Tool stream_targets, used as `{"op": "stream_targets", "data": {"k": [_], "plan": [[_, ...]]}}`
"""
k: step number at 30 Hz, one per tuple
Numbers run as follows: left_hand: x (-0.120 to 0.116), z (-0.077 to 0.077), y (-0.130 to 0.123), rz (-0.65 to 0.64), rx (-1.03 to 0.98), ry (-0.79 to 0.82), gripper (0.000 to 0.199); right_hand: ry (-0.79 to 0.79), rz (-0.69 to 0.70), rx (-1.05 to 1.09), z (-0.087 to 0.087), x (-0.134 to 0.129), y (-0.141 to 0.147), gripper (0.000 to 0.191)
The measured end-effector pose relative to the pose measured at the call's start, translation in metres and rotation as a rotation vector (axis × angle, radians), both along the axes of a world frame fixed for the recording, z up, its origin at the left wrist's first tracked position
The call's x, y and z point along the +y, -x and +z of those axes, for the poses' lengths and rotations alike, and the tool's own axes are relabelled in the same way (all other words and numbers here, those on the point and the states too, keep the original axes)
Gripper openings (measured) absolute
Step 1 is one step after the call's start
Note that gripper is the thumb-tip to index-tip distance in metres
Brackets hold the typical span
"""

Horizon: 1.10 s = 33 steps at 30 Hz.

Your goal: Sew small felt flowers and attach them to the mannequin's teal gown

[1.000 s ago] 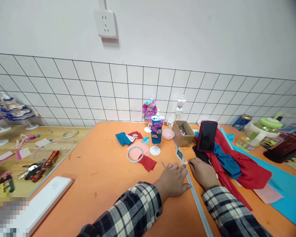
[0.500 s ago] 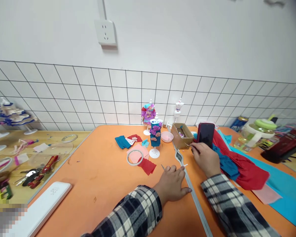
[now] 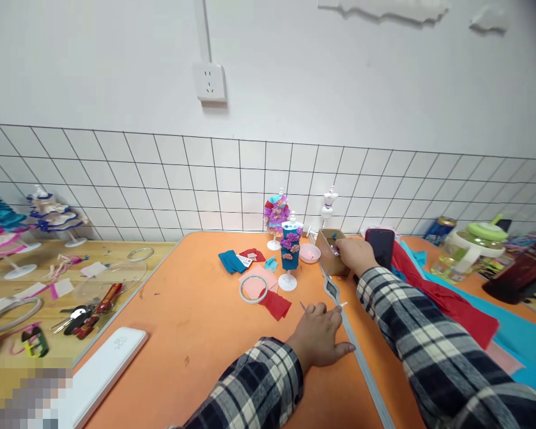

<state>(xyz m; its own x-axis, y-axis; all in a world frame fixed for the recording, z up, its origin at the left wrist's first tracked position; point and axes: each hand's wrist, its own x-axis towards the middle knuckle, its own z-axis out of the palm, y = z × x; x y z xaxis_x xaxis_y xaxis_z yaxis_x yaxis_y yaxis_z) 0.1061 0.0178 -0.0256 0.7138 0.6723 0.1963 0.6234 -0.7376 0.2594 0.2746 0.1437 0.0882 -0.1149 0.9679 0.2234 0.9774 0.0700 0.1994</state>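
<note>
My left hand lies palm down on the orange tabletop, thumb spread and fingers loosely out. A thin pointed tip pokes out by its fingers on one side, a small white tip on the other; what lies beneath is hidden. My right hand reaches over the rim of a small cardboard box, its fingers pinched together inside; whatever they hold is too small to make out. Left of the box are a pink bowl and a mini dress form in teal cloth with purple and pink flowers.
Behind stand a ruffled dress form and a bare white one. A hoop lies on fabric scraps. To the right are a phone, red cloth and a jug. A white power bank lies front left.
My right hand has moved from the table beside the box up and over into it. My left hand keeps its place on the table. The view has shifted slightly.
</note>
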Motion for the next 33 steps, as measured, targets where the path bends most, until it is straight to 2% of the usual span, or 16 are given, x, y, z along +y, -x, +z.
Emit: {"op": "stream_targets", "data": {"k": [3, 6, 7, 9, 13, 16, 22, 25, 30, 33], "plan": [[0.001, -0.001, 0.0, -0.005, 0.013, 0.003, 0.075, 0.01, 0.008, 0.012, 0.003, -0.01, 0.001, 0.028], [0.002, -0.001, 0.001, -0.01, 0.002, 0.004, 0.072, -0.103, 0.086, 0.082, -0.005, -0.037, 0.003, 0.039], [0.002, -0.001, 0.002, -0.01, -0.007, 0.002, 0.07, -0.188, 0.106, 0.13, -0.013, -0.049, 0.003, 0.04], [0.002, -0.001, 0.002, -0.009, -0.023, -0.003, 0.068, -0.223, 0.162, 0.196, -0.036, -0.076, 0.001, 0.036], [0.001, -0.001, 0.001, -0.011, -0.033, -0.011, 0.067, -0.019, 0.121, 0.203, -0.09, -0.116, -0.012, 0.035], [0.0, 0.001, 0.001, -0.007, -0.03, -0.011, 0.066, 0.068, 0.098, 0.229, -0.11, -0.123, -0.022, 0.04], [0.0, 0.004, 0.003, 0.025, 0.003, 0.004, 0.069, 0.097, -0.005, 0.479, -0.119, -0.119, -0.037, 0.042], [0.0, 0.008, 0.003, 0.016, 0.005, 0.001, 0.067, 0.042, -0.034, 0.621, -0.129, -0.118, -0.046, 0.039], [-0.014, 0.022, 0.004, -0.02, 0.015, -0.102, 0.05, -0.109, -0.071, 0.738, -0.136, -0.119, -0.053, 0.039], [-0.022, 0.033, 0.029, -0.045, -0.036, -0.168, 0.036, -0.163, -0.088, 0.728, -0.133, -0.125, -0.056, 0.039]]}}
